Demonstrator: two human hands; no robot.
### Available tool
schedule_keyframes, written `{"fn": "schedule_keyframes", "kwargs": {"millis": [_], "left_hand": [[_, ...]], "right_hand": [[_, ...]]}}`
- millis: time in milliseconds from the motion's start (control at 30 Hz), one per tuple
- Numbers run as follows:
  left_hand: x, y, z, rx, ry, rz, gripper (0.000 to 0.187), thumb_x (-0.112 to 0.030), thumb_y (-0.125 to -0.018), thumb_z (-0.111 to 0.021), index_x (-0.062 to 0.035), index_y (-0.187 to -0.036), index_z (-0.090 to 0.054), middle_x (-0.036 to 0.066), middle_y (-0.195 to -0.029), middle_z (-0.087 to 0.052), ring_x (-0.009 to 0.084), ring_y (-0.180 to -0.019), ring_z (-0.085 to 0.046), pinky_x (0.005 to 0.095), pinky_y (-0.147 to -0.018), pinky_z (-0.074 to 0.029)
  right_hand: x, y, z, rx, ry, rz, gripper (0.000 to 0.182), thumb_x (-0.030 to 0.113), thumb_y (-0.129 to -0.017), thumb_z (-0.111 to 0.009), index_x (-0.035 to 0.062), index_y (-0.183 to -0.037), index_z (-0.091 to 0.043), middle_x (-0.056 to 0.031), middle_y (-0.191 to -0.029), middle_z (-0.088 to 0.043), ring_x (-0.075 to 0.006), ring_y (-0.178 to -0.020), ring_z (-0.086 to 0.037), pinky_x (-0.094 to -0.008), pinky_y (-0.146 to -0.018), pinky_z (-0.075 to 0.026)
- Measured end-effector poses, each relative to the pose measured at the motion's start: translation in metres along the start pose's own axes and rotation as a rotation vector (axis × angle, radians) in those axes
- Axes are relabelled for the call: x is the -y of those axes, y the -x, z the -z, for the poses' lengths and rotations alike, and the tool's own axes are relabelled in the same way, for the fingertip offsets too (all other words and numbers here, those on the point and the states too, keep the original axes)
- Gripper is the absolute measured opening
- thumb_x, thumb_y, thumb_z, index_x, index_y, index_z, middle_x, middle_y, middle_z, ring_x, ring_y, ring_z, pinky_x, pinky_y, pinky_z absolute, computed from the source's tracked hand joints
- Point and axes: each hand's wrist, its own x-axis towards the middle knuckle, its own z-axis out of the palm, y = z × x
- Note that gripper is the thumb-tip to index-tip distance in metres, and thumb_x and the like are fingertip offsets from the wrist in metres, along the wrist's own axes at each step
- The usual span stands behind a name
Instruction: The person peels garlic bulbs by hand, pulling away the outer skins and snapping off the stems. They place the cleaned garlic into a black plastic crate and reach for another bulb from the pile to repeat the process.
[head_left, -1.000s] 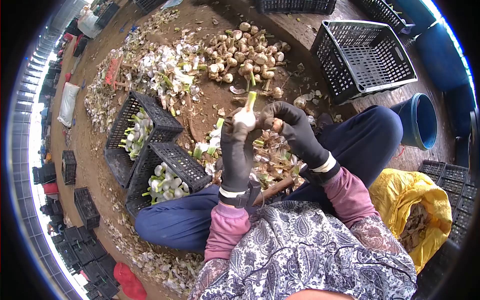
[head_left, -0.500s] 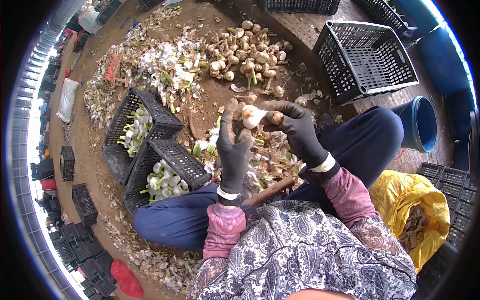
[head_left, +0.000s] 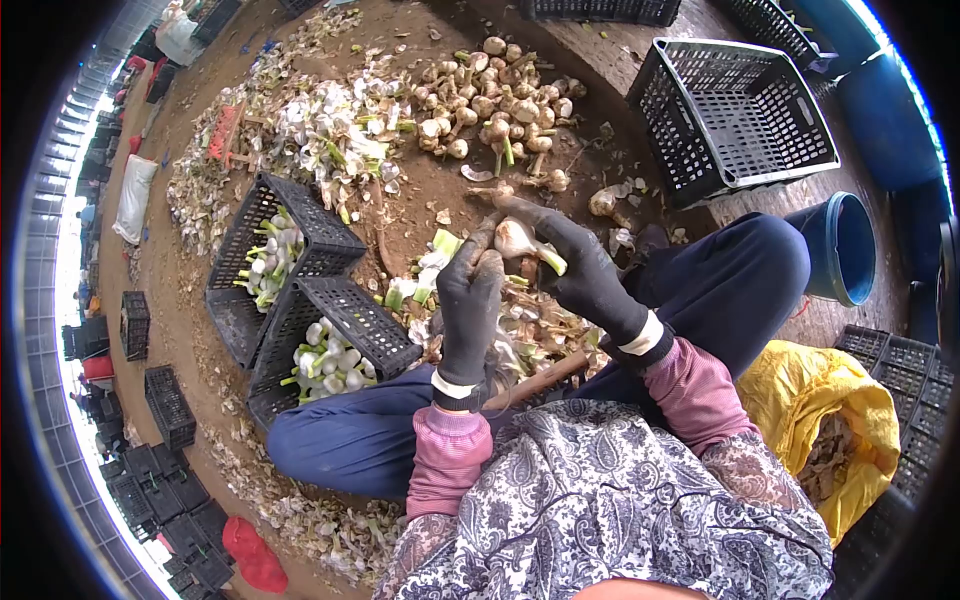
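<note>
A garlic bulb with a short green stem lies against my right hand, whose gloved fingers curl over and around it. My left hand, also in a dark glove, is just left of the bulb with its fingers drawn together; whether it holds a bit of skin is too small to tell. Beyond my hands lies a heap of unpeeled garlic. To the left, white cleaned bulbs with green stems fill two tilted black crates. Loose peelings are scattered beneath my hands.
An upright black crate stands at the upper right, with a blue bucket below it. A yellow sack lies at my right side. More peelings cover the ground at the upper left. A wooden stick lies between my legs.
The bulb has turned, so its green stem now points to the lower right. My left fingers have come together, and my right hand has shifted slightly down around the bulb.
</note>
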Motion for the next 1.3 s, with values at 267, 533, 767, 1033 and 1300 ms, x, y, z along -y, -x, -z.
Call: {"fn": "schedule_keyframes", "kwargs": {"millis": [267, 533, 767, 1033, 1300], "left_hand": [[-0.001, -0.002, 0.002, -0.118, -0.356, -0.297, 0.024, 0.006, -0.083, -0.074, 0.0033, -0.108, -0.071, 0.007, -0.098, -0.072, 0.0114, -0.085, -0.065, 0.0269, -0.075, -0.054], [-0.01, -0.003, -0.003, -0.126, -0.486, -0.269, 0.015, 0.003, -0.085, -0.074, 0.0016, -0.099, -0.07, 0.003, -0.088, -0.07, 0.009, -0.077, -0.064, 0.0237, -0.071, -0.053], [0.008, -0.004, -0.004, -0.058, 0.262, 0.122, 0.014, 0.004, -0.083, -0.068, 0.0014, -0.098, -0.067, -0.001, -0.084, -0.064, 0.0056, -0.07, -0.057, 0.0204, -0.062, -0.046], [0.022, 0.007, -0.002, 0.153, -0.177, 0.018, 0.04, 0.003, -0.088, -0.068, 0.0013, -0.128, -0.059, 0.008, -0.114, -0.068, 0.0134, -0.094, -0.063, 0.0276, -0.083, -0.052], [-0.002, 0.0, 0.002, 0.177, -0.157, -0.074, 0.077, -0.01, -0.08, -0.084, 0.0004, -0.145, -0.045, 0.013, -0.135, -0.058, 0.0193, -0.118, -0.06, 0.0322, -0.101, -0.049]], "right_hand": [[0.006, -0.006, 0.004, -0.054, 0.182, 0.125, 0.057, 0.001, -0.079, -0.075, 0.0026, -0.133, -0.056, -0.0185, -0.13, -0.063, -0.0373, -0.12, -0.061, -0.0411, -0.101, -0.049], [0.01, -0.007, 0.006, -0.054, 0.254, 0.2, 0.059, 0.001, -0.077, -0.077, 0.0033, -0.133, -0.056, -0.0183, -0.13, -0.062, -0.0363, -0.118, -0.062, -0.0401, -0.099, -0.05], [0.011, -0.004, 0.007, -0.08, -0.539, -0.226, 0.06, 0.017, -0.091, -0.074, 0.0053, -0.145, -0.049, -0.0063, -0.118, -0.066, -0.015, -0.109, -0.061, -0.0304, -0.095, -0.049], [0.0, -0.003, 0.008, -0.059, -1.102, -0.204, 0.059, 0.031, -0.101, -0.063, -0.0009, -0.147, -0.044, -0.0059, -0.12, -0.06, -0.0126, -0.11, -0.057, -0.027, -0.098, -0.045], [0.003, 0.001, -0.003, -0.013, -0.061, -0.044, 0.06, -0.006, -0.086, -0.069, 0.0049, -0.142, -0.052, -0.0181, -0.138, -0.061, -0.028, -0.126, -0.061, -0.0366, -0.103, -0.048]]}}
